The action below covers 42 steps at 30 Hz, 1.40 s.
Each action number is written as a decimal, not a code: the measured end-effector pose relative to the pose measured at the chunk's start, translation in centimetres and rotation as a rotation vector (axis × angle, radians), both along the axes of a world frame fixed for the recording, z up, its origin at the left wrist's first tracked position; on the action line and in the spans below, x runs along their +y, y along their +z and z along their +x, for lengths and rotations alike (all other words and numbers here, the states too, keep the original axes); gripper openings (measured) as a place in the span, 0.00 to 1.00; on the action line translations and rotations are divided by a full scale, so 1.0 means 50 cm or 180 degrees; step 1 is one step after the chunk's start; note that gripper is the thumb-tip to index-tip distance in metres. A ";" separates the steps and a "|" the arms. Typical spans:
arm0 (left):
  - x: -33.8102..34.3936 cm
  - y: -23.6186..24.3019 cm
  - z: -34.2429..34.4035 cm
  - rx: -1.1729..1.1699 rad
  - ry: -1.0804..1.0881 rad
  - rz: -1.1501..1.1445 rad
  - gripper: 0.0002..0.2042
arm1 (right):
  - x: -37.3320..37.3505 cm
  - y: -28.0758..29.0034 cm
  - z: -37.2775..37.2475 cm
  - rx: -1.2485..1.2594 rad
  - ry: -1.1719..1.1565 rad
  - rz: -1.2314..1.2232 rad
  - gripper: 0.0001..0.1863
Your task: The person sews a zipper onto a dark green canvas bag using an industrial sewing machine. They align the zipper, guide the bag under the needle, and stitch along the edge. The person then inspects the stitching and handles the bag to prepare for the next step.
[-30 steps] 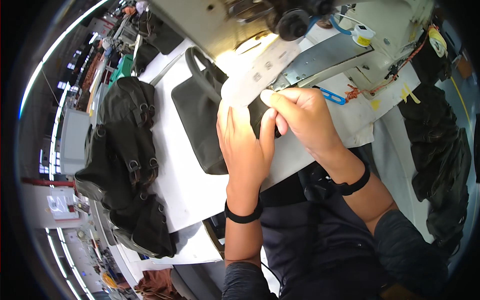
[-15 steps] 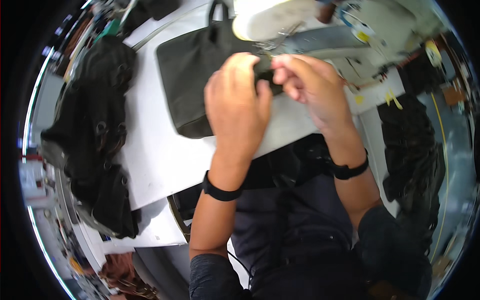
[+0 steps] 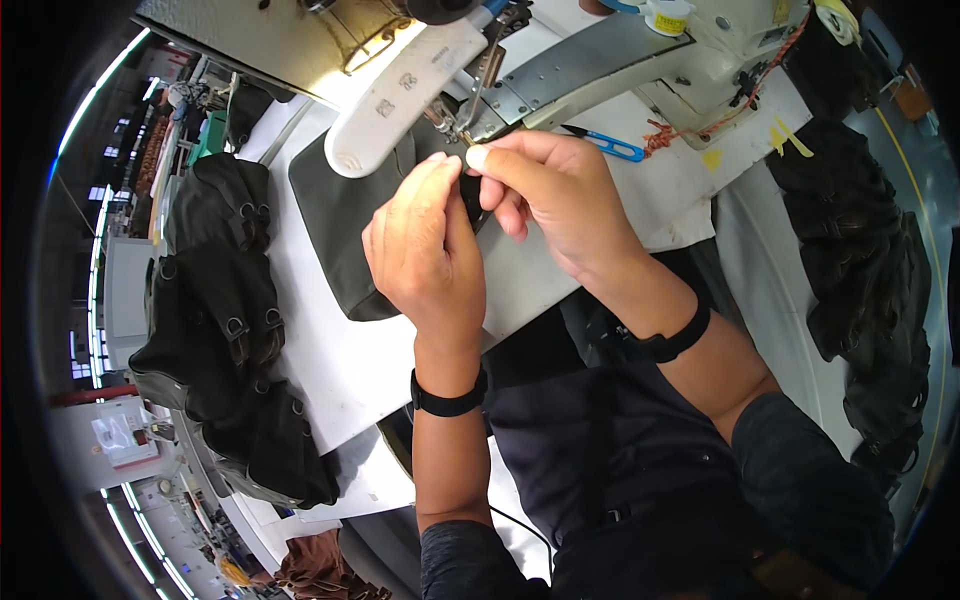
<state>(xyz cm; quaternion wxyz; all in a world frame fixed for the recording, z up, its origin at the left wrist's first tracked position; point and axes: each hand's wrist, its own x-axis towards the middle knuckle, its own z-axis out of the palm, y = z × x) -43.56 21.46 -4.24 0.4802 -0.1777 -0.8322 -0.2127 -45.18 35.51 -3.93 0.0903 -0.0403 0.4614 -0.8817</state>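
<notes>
On the white table (image 3: 345, 385), a sewing machine (image 3: 600, 65) occupies the far side. A dark bag (image 3: 335, 235) lies between it and the near edge. The left hand (image 3: 430, 245) bends over the bag, its grip hidden. The right hand (image 3: 560, 195) pinches thumb to forefinger beside it, contents unclear. Blue snips (image 3: 615, 146) lie toward the right edge.

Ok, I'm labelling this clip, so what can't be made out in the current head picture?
All head view:
What the right hand's grip holds, if anything: too small, covered by its fingers.
Dark bag: partly behind the left hand, upper part behind the white machine cover.
Sewing machine's head: cut off by the top edge.
</notes>
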 end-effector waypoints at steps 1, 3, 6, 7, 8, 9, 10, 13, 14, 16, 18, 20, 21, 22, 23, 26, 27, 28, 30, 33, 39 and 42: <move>0.000 0.001 -0.001 -0.0006 -0.0051 0.0037 0.12 | -0.003 -0.001 -0.001 -0.0015 -0.0035 -0.0025 0.10; -0.002 0.002 -0.003 -0.0164 -0.0046 0.0129 0.11 | -0.008 -0.001 -0.003 0.0022 -0.0106 -0.0108 0.10; -0.003 0.001 -0.009 -0.0255 -0.0075 0.0273 0.09 | -0.014 0.006 -0.004 -0.0033 -0.0195 -0.0086 0.10; -0.004 0.000 -0.012 -0.0218 -0.0081 0.0263 0.09 | -0.015 0.009 -0.003 -0.0009 -0.0214 -0.0102 0.10; -0.005 -0.001 -0.015 -0.0192 -0.0092 0.0260 0.09 | -0.015 0.012 -0.003 -0.0079 -0.0242 -0.0042 0.11; -0.005 -0.002 -0.016 -0.0177 -0.0086 0.0251 0.09 | -0.016 0.015 -0.003 -0.0098 -0.0264 -0.0018 0.11; -0.006 -0.002 -0.018 -0.0173 -0.0111 0.0281 0.09 | -0.017 0.018 -0.003 -0.0119 -0.0290 0.0005 0.11; -0.006 -0.004 -0.025 -0.0181 -0.0157 0.0359 0.09 | -0.019 0.021 -0.004 -0.0123 -0.0324 0.0047 0.12; -0.007 -0.004 -0.027 -0.0186 -0.0148 0.0372 0.09 | -0.019 0.021 -0.003 -0.0092 -0.0306 0.0010 0.12; -0.006 -0.003 -0.031 -0.0191 -0.0167 0.0416 0.09 | -0.017 0.022 0.000 -0.0044 -0.0315 -0.0055 0.12; -0.005 -0.002 -0.034 -0.0169 -0.0220 0.0464 0.09 | -0.004 0.024 0.004 0.0138 -0.0500 0.0332 0.13; -0.005 0.002 -0.033 -0.0199 -0.0146 0.0399 0.08 | 0.003 0.031 -0.001 0.0427 -0.0611 0.0530 0.13; -0.004 0.003 -0.032 -0.0199 -0.0127 0.0395 0.08 | 0.008 0.036 -0.010 0.0565 -0.0655 0.0568 0.12; -0.002 0.005 -0.031 -0.0226 -0.0104 0.0405 0.07 | 0.015 0.041 -0.019 0.0653 -0.0687 0.0668 0.11; -0.001 0.007 -0.029 -0.0293 -0.0075 0.0420 0.07 | 0.017 0.045 -0.031 0.0755 -0.0464 0.0712 0.11; -0.002 0.014 -0.022 -0.0406 -0.0059 0.0397 0.07 | 0.032 0.053 -0.069 0.1006 -0.0215 0.1099 0.13; -0.005 0.018 -0.023 -0.0340 -0.0134 0.0311 0.07 | 0.032 0.050 -0.068 0.1151 -0.0263 0.1069 0.13; -0.006 0.021 -0.024 -0.0249 -0.0188 0.0230 0.07 | 0.033 0.048 -0.071 0.1199 -0.0273 0.1050 0.13; -0.006 0.024 -0.024 -0.0276 -0.0194 0.0190 0.07 | 0.029 0.041 -0.070 0.1237 -0.0290 0.1014 0.13; -0.006 0.025 -0.025 -0.0295 -0.0152 0.0105 0.07 | 0.028 0.035 -0.069 0.1155 -0.0285 0.1248 0.13; -0.019 0.023 -0.036 -0.0392 -0.0140 0.0090 0.07 | 0.029 0.041 -0.070 0.1241 -0.0300 0.1459 0.13; -0.025 0.024 -0.042 -0.0292 -0.0266 0.0023 0.07 | 0.029 0.045 -0.068 0.1211 -0.0295 0.1472 0.13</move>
